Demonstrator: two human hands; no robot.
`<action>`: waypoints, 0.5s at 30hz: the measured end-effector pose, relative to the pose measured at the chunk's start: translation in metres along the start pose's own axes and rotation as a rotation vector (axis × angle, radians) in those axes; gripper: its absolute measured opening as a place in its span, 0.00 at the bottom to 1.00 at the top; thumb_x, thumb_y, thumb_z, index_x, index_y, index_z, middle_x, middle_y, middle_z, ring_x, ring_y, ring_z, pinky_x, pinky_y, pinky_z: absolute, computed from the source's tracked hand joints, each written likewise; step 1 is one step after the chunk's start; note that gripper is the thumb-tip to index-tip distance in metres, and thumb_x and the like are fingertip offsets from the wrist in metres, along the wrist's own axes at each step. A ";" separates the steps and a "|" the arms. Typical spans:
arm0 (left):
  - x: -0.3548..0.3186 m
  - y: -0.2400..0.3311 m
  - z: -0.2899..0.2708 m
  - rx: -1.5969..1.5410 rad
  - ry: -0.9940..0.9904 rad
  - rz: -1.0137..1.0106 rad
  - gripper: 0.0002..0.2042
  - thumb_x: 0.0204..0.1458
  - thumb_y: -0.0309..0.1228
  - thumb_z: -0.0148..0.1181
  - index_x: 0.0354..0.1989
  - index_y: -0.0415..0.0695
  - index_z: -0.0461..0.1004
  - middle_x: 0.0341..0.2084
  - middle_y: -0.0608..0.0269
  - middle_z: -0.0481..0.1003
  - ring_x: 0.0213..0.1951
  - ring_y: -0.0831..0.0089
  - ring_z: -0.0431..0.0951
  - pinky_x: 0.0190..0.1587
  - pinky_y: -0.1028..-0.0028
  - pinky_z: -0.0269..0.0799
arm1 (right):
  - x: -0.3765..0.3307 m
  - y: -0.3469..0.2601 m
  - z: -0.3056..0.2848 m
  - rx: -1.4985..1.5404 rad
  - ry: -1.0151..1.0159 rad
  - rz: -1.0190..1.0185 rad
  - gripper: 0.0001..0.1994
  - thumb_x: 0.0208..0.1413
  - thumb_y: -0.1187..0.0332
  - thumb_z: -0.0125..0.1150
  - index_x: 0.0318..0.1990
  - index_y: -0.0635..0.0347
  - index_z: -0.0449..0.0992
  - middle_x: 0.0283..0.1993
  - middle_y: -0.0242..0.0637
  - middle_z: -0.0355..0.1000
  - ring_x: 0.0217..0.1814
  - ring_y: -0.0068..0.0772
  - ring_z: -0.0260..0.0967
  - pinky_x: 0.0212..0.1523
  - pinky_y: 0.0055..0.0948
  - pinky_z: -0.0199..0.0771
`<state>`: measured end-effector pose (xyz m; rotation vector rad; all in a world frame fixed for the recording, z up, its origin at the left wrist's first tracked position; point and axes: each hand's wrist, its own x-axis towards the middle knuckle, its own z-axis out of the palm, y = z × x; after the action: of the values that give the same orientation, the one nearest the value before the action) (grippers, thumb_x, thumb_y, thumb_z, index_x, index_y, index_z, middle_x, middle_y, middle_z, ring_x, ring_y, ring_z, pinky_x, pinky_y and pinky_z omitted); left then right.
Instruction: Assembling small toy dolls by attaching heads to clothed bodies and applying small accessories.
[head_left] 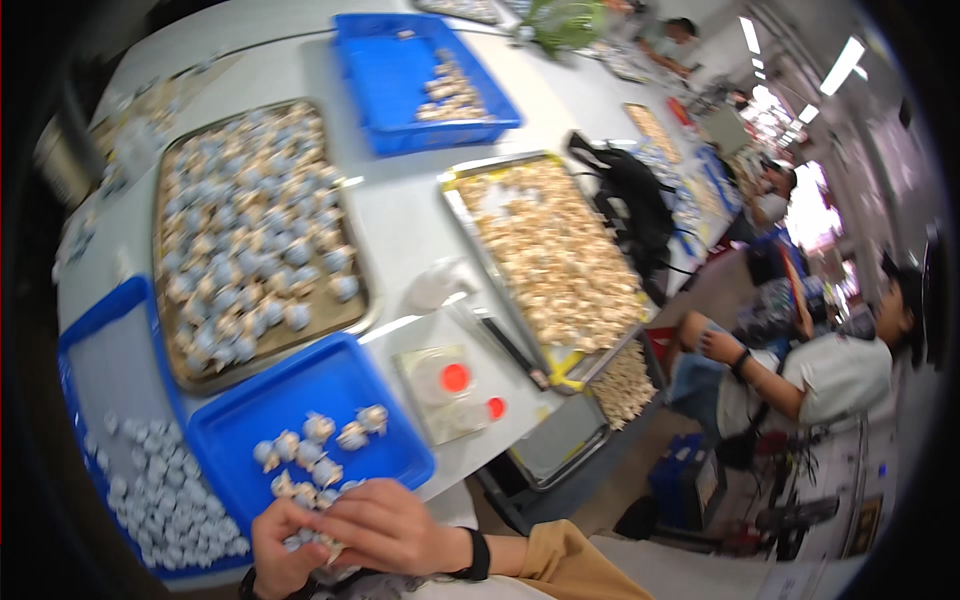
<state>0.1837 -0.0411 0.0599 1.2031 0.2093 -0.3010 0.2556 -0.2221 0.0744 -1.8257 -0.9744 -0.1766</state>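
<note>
Close to my body, my left hand [283, 552] and my right hand [395, 530] meet with fingers pinched around a small grey-blue and cream piece [328, 548]. My fingers cover most of it, and the picture is slightly blurred. Just beyond them lies a shallow blue tray [225, 415] with several small figures [320, 428], each joining a round grey-blue part to a cream part. Left of it, a second blue tray [105, 330] holds many loose grey-blue parts [165, 485]. A dark band circles my right wrist.
Behind stands a metal tray [368, 310] full of grey-blue and cream figures. A yellow-edged tray [475, 235] heaped with cream parts lies right of it. A blue bin [385, 80], clear containers with red spots [440, 378] and a black bag [630, 205] are nearby. A person [820, 375] sits right.
</note>
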 end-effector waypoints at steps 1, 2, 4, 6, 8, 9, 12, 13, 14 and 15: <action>0.004 0.010 0.009 0.105 -0.098 0.127 0.13 0.57 0.38 0.53 0.39 0.41 0.62 0.21 0.66 0.68 0.19 0.81 0.67 0.18 0.83 0.61 | 0.001 0.000 0.003 0.007 0.010 -0.013 0.22 0.39 0.63 0.65 0.43 0.64 0.72 0.37 0.38 0.68 0.39 0.40 0.67 0.39 0.34 0.67; 0.004 0.007 0.008 0.046 -0.072 0.043 0.13 0.56 0.38 0.54 0.36 0.41 0.61 0.20 0.67 0.69 0.20 0.82 0.67 0.19 0.84 0.62 | 0.002 0.000 0.002 -0.039 0.030 -0.009 0.22 0.39 0.63 0.65 0.43 0.64 0.72 0.37 0.38 0.68 0.39 0.40 0.67 0.39 0.34 0.67; 0.003 0.006 0.010 -0.005 -0.066 -0.101 0.14 0.56 0.40 0.54 0.33 0.42 0.60 0.20 0.68 0.70 0.20 0.83 0.68 0.21 0.85 0.62 | 0.004 0.000 -0.003 -0.017 -0.020 0.007 0.17 0.48 0.60 0.61 0.40 0.63 0.73 0.36 0.37 0.69 0.37 0.39 0.68 0.38 0.33 0.67; 0.006 0.009 0.014 0.009 -0.093 -0.147 0.15 0.56 0.41 0.54 0.34 0.42 0.61 0.21 0.68 0.70 0.18 0.82 0.69 0.21 0.85 0.63 | 0.005 -0.001 -0.011 -0.039 0.009 0.003 0.14 0.49 0.59 0.60 0.35 0.61 0.72 0.31 0.37 0.67 0.32 0.38 0.66 0.33 0.33 0.64; 0.005 0.012 0.012 0.010 -0.128 -0.153 0.15 0.56 0.42 0.53 0.35 0.41 0.62 0.21 0.68 0.70 0.19 0.82 0.69 0.22 0.85 0.63 | 0.000 -0.001 -0.015 -0.047 -0.065 0.023 0.17 0.49 0.52 0.58 0.33 0.58 0.72 0.33 0.35 0.68 0.32 0.37 0.65 0.32 0.33 0.61; 0.004 0.017 0.012 0.004 -0.147 -0.168 0.16 0.56 0.42 0.53 0.36 0.41 0.63 0.21 0.67 0.71 0.19 0.82 0.69 0.22 0.85 0.63 | -0.001 -0.001 -0.016 -0.052 -0.061 0.015 0.17 0.49 0.52 0.58 0.33 0.58 0.72 0.33 0.35 0.68 0.32 0.37 0.65 0.32 0.33 0.61; -0.003 0.032 0.012 0.033 -0.173 -0.187 0.16 0.57 0.42 0.52 0.39 0.40 0.64 0.22 0.66 0.71 0.19 0.83 0.69 0.22 0.84 0.64 | -0.005 -0.001 -0.015 -0.008 -0.047 0.072 0.17 0.50 0.52 0.58 0.33 0.59 0.72 0.32 0.36 0.68 0.31 0.39 0.65 0.31 0.34 0.61; -0.006 0.036 0.011 0.056 -0.176 -0.222 0.15 0.57 0.41 0.52 0.39 0.40 0.65 0.22 0.65 0.71 0.19 0.83 0.69 0.22 0.84 0.64 | -0.007 0.000 -0.015 -0.006 -0.047 0.064 0.17 0.50 0.52 0.58 0.33 0.59 0.72 0.32 0.36 0.68 0.31 0.39 0.65 0.31 0.34 0.61; -0.008 0.041 0.010 0.068 -0.157 -0.246 0.15 0.57 0.40 0.52 0.41 0.40 0.65 0.22 0.65 0.71 0.19 0.83 0.68 0.22 0.85 0.63 | -0.009 0.001 -0.015 -0.012 -0.066 0.086 0.18 0.48 0.52 0.59 0.34 0.59 0.72 0.32 0.37 0.68 0.32 0.39 0.65 0.31 0.34 0.61; -0.012 0.042 0.009 0.069 -0.147 -0.240 0.15 0.57 0.40 0.52 0.41 0.40 0.65 0.22 0.65 0.71 0.19 0.83 0.68 0.22 0.85 0.63 | -0.010 0.002 -0.014 -0.015 -0.087 0.106 0.18 0.47 0.52 0.60 0.34 0.59 0.72 0.32 0.38 0.68 0.33 0.40 0.65 0.31 0.34 0.61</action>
<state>0.1866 -0.0343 0.1042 1.2202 0.2171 -0.6082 0.2552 -0.2397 0.0744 -1.9073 -0.9357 -0.0397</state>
